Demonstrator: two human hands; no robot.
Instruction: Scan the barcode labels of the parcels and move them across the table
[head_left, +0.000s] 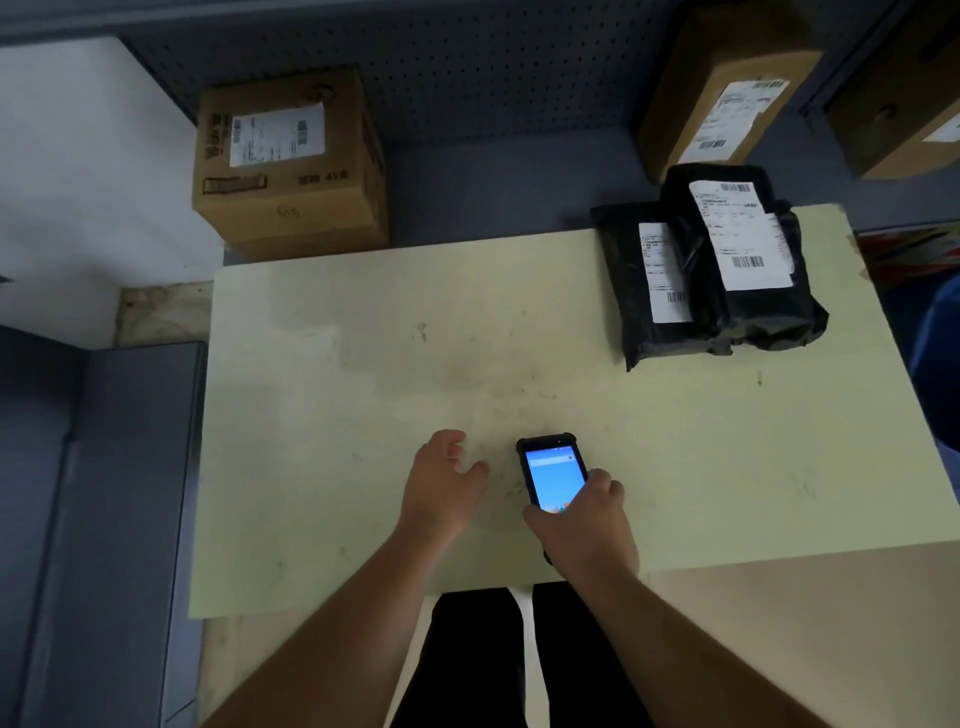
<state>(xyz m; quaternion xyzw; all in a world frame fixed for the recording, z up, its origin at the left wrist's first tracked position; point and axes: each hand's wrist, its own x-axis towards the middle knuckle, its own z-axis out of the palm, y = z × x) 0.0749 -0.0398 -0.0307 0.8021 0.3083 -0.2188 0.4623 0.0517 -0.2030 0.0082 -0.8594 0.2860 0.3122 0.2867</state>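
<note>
Two black plastic parcels lie at the far right of the pale green table (363, 395). The upper parcel (748, 291) overlaps the lower parcel (623, 280), and each shows a white barcode label. My right hand (584, 525) grips a black handheld scanner (551, 470) with its blue screen lit, near the table's front edge. My left hand (441, 480) hovers just left of the scanner, fingers apart, holding nothing. Both hands are far from the parcels.
A labelled cardboard box (291, 161) stands beyond the table's far left corner. Two more cardboard boxes (727, 88) (904, 104) sit at the back right against a perforated grey panel. A grey cabinet (104, 519) runs along the left.
</note>
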